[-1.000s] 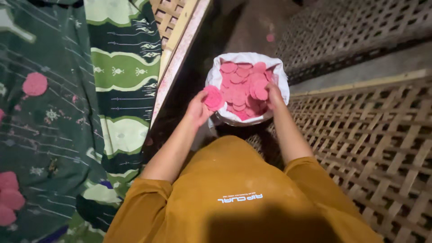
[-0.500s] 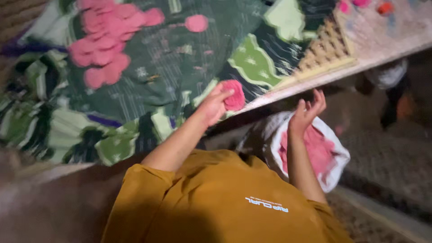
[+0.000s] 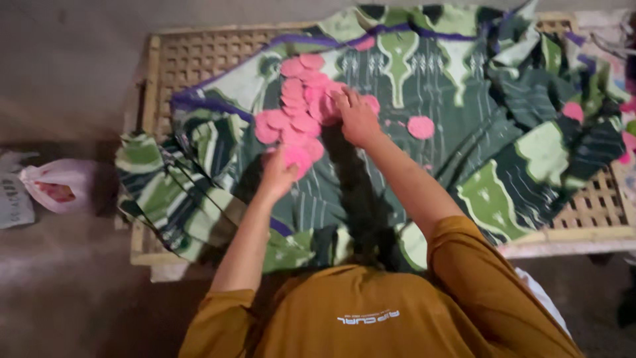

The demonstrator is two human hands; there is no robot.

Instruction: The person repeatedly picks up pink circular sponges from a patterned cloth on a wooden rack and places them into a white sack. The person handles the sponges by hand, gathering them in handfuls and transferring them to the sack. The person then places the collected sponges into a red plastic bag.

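The left hand [image 3: 278, 174] grips one pink disc [image 3: 296, 158] just below the disc cluster [image 3: 299, 106]; the right hand [image 3: 356, 118] lies flat and open on the cluster. The green cloth [image 3: 424, 166] is wrinkled, so I think discs may overlap or slide.

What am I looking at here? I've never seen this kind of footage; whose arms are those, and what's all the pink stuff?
There is no machine. The single picture comes from a camera worn on a person's head, looking down past their mustard shirt at their own two bare hands. A green patterned cloth lies over a wooden lattice rack. On the cloth sits a cluster of flat pink discs, plus one lone disc to the right. The left hand holds a pink disc at the cluster's near edge; the right hand presses down on the cluster. A white bag lies on the floor at left.
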